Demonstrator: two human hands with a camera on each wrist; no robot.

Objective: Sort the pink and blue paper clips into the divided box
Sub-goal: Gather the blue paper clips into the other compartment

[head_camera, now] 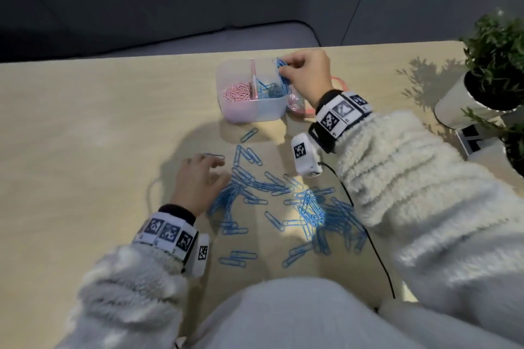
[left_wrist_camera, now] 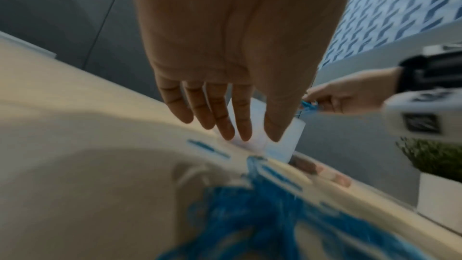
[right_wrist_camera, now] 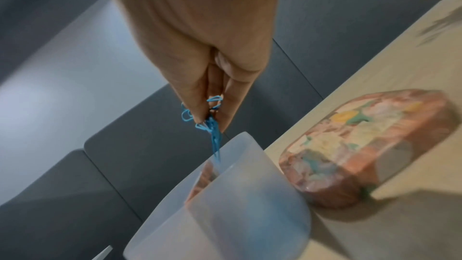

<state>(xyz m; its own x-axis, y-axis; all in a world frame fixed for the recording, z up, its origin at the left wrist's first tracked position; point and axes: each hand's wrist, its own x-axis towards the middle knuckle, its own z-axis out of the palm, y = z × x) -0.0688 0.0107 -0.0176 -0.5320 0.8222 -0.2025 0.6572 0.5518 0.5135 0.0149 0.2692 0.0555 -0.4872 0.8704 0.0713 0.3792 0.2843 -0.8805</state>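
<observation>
A bunch of blue clips (head_camera: 283,72) is pinched by the right hand (head_camera: 307,76) above the divided box (head_camera: 255,110); pink clips (head_camera: 236,92) are sorted, many blue clips (head_camera: 283,201) remain beside the open, empty left hand (head_camera: 198,181).

- One divided box (head_camera: 252,110), two compartments.
- One flowery pink lid (right_wrist_camera: 370,145).
- Two hands.
- One potted plant (head_camera: 493,65).
- Blue paper clips (head_camera: 283,201): too many to count.
- Pink paper clips (head_camera: 236,92): one heap, uncountable.

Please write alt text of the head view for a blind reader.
The right hand pinches blue clips over the right compartment of the divided box, whose left compartment holds pink clips. The open left hand rests beside loose blue clips on the table.
</observation>
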